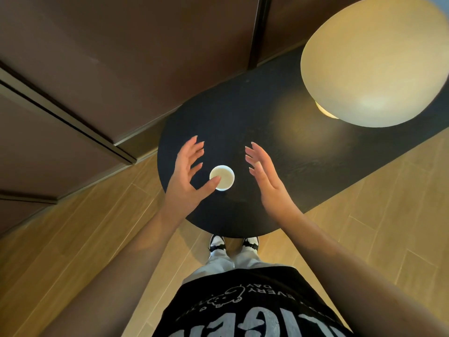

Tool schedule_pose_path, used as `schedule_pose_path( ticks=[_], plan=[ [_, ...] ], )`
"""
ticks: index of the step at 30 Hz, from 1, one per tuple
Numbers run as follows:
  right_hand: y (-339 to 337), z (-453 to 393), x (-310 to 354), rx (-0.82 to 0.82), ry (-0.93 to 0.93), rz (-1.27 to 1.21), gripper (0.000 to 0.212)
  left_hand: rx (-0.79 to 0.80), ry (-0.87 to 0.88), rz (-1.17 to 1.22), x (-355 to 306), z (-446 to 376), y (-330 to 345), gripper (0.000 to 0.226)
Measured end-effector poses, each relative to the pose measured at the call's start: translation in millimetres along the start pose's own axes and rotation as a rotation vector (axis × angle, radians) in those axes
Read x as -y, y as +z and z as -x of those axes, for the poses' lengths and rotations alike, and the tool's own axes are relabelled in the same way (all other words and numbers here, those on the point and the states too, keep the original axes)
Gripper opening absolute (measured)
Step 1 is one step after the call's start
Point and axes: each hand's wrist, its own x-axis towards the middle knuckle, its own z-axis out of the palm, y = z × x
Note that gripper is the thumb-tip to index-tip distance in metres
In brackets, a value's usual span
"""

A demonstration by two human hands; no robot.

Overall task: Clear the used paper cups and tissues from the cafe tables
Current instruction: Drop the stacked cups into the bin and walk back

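A white paper cup stands upright on the rounded near end of a black table. My left hand hovers just left of the cup with fingers spread and straight, its thumb overlapping the cup's near-left rim. My right hand is held to the right of the cup, fingers straight and apart from it, palm facing left. Neither hand holds anything. No tissue is in view.
A large round cream lampshade, lit, hangs over the table's far right part. Dark brown wall panels run along the left and back. Wooden floor surrounds the table; my shoes stand at its near edge.
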Motion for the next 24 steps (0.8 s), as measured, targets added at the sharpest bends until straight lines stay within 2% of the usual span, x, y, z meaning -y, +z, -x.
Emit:
schedule_pose_path(
  ticks=[2,10,14,18,24],
  plan=[
    [4,4,8,-0.004,-0.016,0.012,0.042,0.021,0.033,-0.014,-8,1,-7,0.086],
    [20,14,29,0.014,-0.101,0.030,0.055,-0.024,0.035,-0.057,-29,17,-34,0.091],
    [23,17,34,0.064,-0.144,0.031,0.048,-0.087,-0.005,-0.096,-38,39,-39,0.096],
    [25,22,33,0.180,-0.170,0.042,0.038,-0.169,-0.036,-0.124,-45,64,-37,0.097],
    [29,35,37,0.445,-0.215,0.045,0.040,-0.354,-0.035,-0.110,-58,120,-22,0.092]
  ],
)
